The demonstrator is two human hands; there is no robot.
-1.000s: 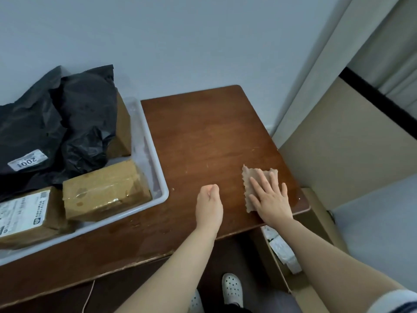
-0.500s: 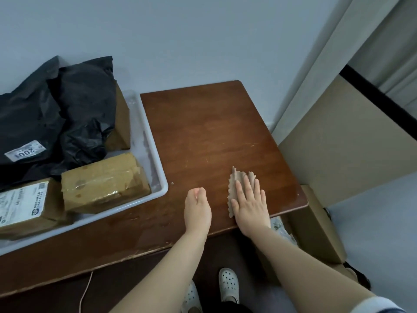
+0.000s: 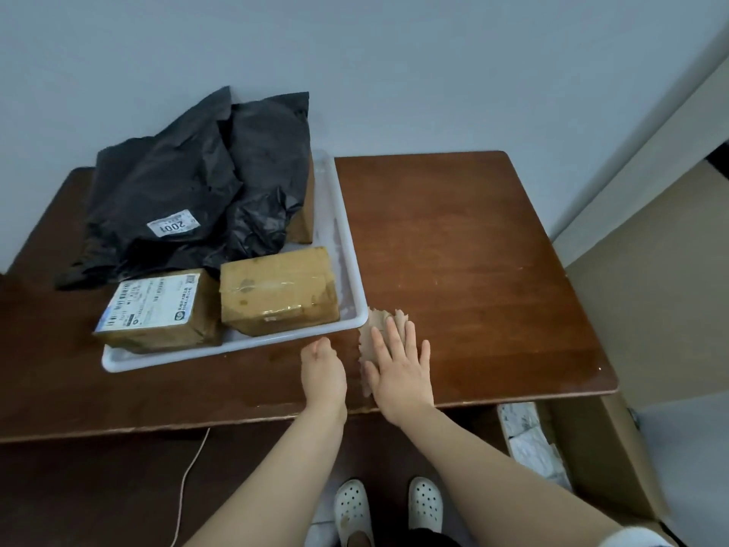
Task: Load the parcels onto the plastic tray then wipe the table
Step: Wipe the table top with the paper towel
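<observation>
A white plastic tray sits on the left half of the brown wooden table. In it lie black plastic mailer bags, a labelled cardboard box, a taped cardboard box and another box partly hidden behind the bags. My right hand presses flat, fingers straight, on a beige cloth by the tray's near right corner. My left hand rests on the table just left of it, fingers curled under, holding nothing.
An open cardboard box with white wrapped items stands on the floor right of the table. A white cable hangs below the front edge. A wall runs behind the table. My feet in white clogs are underneath.
My right hand has slid the cloth leftwards across the table, from near the right front corner to the tray's corner. My left hand moved left alongside it.
</observation>
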